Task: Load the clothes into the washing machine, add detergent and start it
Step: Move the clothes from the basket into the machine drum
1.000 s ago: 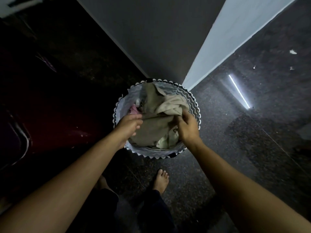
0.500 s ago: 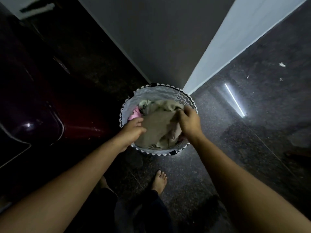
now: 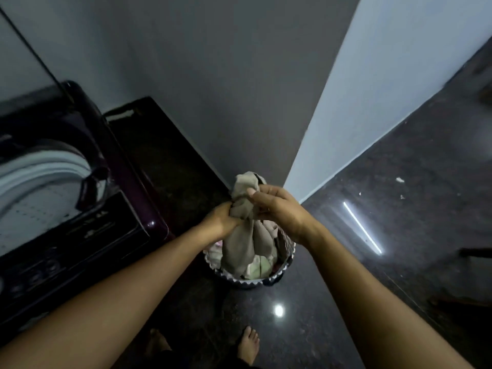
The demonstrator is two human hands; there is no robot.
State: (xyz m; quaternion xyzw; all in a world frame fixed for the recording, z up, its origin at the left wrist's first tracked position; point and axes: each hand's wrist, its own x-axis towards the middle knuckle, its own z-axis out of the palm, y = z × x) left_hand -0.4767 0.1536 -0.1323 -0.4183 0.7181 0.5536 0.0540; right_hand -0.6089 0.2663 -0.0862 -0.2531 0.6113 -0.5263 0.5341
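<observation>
Left hand (image 3: 222, 222) and right hand (image 3: 279, 209) clamp the bunched beige garment (image 3: 243, 235) above the laundry basket (image 3: 250, 280); this grip lifts it clear for transfer to the open washing machine (image 3: 48, 187).

Open drum to your left, walls close ahead

The dark purple top-loading washing machine (image 3: 80, 209) stands at your left with its pale perforated drum (image 3: 32, 193) uncovered, so you can reach in from above. The round zigzag-trimmed laundry basket (image 3: 266, 279) sits just right of it, tight against the grey wall corner (image 3: 266, 129); the dark polished floor (image 3: 399, 235) lies bare on the right.
</observation>
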